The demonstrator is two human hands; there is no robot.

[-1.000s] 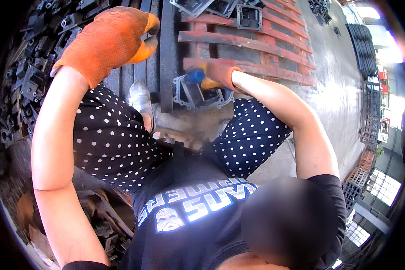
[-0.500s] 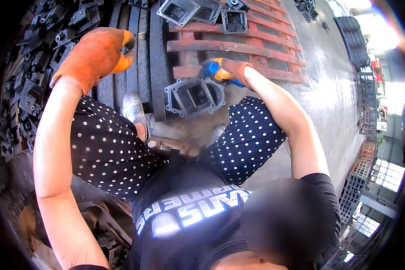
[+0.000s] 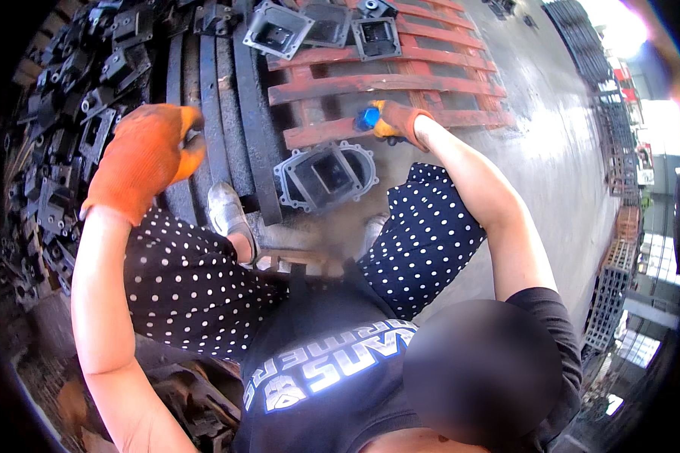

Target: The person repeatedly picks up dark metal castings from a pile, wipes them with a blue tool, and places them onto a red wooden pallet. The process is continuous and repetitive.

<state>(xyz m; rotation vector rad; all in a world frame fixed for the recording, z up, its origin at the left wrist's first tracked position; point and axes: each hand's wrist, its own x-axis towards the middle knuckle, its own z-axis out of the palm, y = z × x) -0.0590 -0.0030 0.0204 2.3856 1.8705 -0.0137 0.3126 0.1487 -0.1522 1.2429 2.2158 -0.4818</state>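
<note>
My left hand (image 3: 147, 160), in an orange knit glove with yellow-orange fingertips, hovers over the left side near the pile of dark castings (image 3: 102, 113). Its fingers are bent, thumb apart from them, and no held thing shows. In a matching glove, my right hand (image 3: 394, 122) is closed around a blue hand tool (image 3: 368, 118); most of it is hidden by the fingers, so its kind is unclear. Just left of and nearer than that hand lies a grey metal housing (image 3: 329, 178), with a rounded right end, bolt lugs on its rim and a rectangular opening.
A red slatted pallet (image 3: 385, 84) stands ahead, bearing several square castings (image 3: 279, 30) on its far left part. Dark beams (image 3: 227, 113) run between pallet and pile. Grey floor (image 3: 551, 174) stretches right, toward stacked racks (image 3: 612, 136). My shoe (image 3: 227, 208) is beside the beams.
My left hand has come down toward me, off its spot above the beams. My right hand, still gripping the blue tool, has shifted slightly right, away from the housing.
</note>
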